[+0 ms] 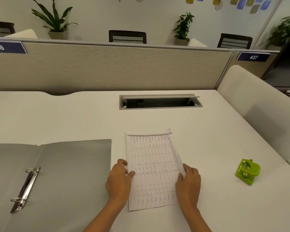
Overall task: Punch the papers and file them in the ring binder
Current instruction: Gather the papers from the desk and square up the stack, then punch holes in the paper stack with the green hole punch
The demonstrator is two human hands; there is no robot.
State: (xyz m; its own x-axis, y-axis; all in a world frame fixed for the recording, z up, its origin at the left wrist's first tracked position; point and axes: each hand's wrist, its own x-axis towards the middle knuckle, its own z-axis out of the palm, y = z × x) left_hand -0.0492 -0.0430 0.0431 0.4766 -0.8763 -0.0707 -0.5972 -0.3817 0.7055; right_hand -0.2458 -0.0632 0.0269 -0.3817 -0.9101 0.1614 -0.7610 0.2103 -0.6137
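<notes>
A white tabletop [57, 118] fills a partitioned office cubicle. Left of the left hand [120, 179] lies the open grey ring binder [70, 173], cut off by the frame edge. Between both hands lie the papers [153, 171], print illegible; left hand and right hand [188, 180] pinch their side edges. Well right of the right hand sits a green hole punch [247, 171].

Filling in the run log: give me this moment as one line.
stage: squaring papers | left hand: left edge | right hand: right edge | punch: untouched, right | binder: open, left
</notes>
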